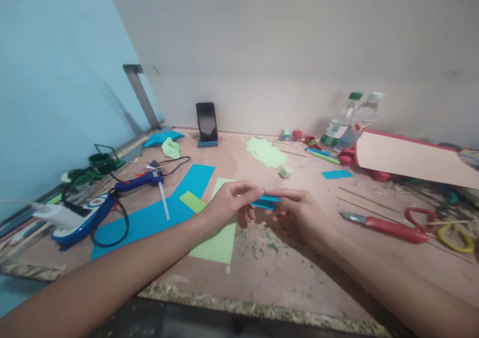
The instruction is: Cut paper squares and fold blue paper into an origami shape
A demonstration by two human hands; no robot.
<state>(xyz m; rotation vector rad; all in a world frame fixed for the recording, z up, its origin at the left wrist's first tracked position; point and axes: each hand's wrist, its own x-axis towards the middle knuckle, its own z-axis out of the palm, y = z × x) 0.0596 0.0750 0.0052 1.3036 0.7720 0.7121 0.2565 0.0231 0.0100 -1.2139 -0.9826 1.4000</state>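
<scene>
The left hand point(243, 203) and right hand point(301, 208) pinch opposite ends of a small, seemingly folded blue paper piece point(267, 199) between them; light, even pressure should keep edges straight. A pale-green paper sheet point(214, 244) lies at eight o'clock.

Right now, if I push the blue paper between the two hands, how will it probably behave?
The blue paper probably bends easily, as it looks thin. It seems light, since the left hand and right hand merely pinch it.
</scene>
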